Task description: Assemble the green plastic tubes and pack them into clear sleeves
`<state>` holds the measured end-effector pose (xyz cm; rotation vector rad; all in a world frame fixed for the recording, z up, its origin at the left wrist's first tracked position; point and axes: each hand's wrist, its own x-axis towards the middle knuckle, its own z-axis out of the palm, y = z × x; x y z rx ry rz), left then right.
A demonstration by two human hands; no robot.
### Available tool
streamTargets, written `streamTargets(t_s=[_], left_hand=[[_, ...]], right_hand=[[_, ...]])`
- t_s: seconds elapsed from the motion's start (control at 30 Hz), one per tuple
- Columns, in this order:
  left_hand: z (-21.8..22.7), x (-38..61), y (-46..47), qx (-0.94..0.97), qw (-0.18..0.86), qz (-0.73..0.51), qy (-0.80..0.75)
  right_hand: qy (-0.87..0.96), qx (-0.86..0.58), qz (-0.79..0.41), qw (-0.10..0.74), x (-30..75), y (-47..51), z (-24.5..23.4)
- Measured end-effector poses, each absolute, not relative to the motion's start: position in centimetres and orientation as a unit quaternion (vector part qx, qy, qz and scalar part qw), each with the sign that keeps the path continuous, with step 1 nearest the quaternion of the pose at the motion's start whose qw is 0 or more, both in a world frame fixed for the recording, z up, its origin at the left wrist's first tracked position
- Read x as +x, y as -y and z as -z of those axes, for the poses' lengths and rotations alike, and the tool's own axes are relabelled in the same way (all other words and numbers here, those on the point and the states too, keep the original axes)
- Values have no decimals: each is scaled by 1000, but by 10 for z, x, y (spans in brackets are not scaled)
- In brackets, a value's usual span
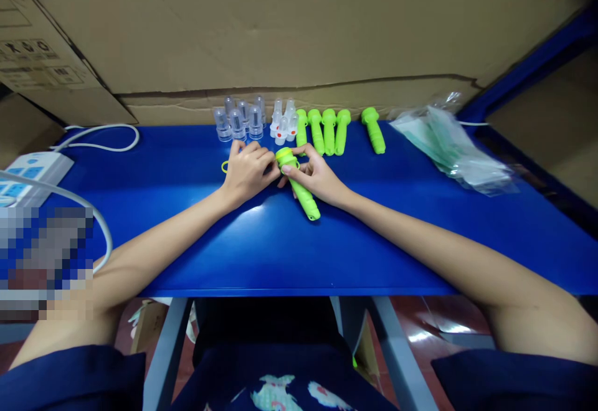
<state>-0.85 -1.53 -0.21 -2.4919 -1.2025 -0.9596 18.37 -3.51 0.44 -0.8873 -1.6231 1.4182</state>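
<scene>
blue table point(420, 236) under cardboard wall point(299, 25), both hands' grip point(250, 171) point(315, 177) closed around a green handle point(301, 190)

wall: brown cardboard sheets point(299, 25) behind far edge | furniture: blue table point(327, 255), grey legs point(163, 349) | left edge: white power strip point(32, 174) | floor: glossy reddish point(420, 330)

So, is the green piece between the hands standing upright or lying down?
Lying down, tilted. The green piece rests lengthwise on the blue table, wide end between the left hand and right hand, narrow end pointing toward the person.
</scene>
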Motion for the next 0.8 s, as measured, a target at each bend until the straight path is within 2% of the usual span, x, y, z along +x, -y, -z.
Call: streamTargets(t_s=[0.5, 0.7, 0.8], left_hand=[[-1, -10, 12, -884, 77, 315, 338], [-1, -10, 15, -878, 51, 305, 364], [-3, -6, 22, -860, 23, 338, 382]], right_hand=[[624, -380, -523, 439, 185, 40, -2], [626, -377, -531, 428, 188, 33, 1], [615, -371, -533, 447, 189, 29, 2]])
